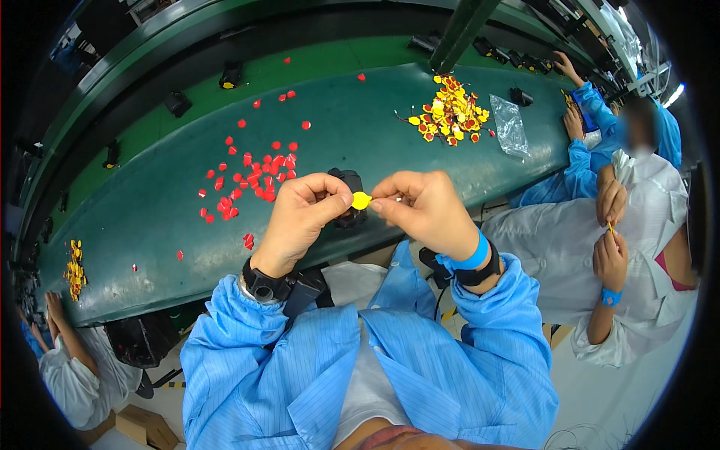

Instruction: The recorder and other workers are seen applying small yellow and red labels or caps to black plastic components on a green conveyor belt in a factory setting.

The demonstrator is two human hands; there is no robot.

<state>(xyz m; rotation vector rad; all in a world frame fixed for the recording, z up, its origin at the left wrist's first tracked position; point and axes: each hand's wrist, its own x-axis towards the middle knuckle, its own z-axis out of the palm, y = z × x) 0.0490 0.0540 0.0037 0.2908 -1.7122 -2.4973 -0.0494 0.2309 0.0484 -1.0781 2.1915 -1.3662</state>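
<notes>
Between my two hands, above the near edge of the green table, is a small round yellow disc. My left hand pinches its left edge with thumb and forefinger. From the other side my right hand has thumb and forefinger closed at the disc's right edge. Just behind my hands sits a black device, partly hidden by them. Many small red round pieces lie scattered on the table to the left. At the far right is a heap of yellow discs, many with red centres and thin dark wires.
A clear plastic bag lies right of the heap, near a small black device. Several black devices stand along the green belt behind a rail. Another yellow pile is at far left. Co-workers sit at both sides; a post rises behind the heap.
</notes>
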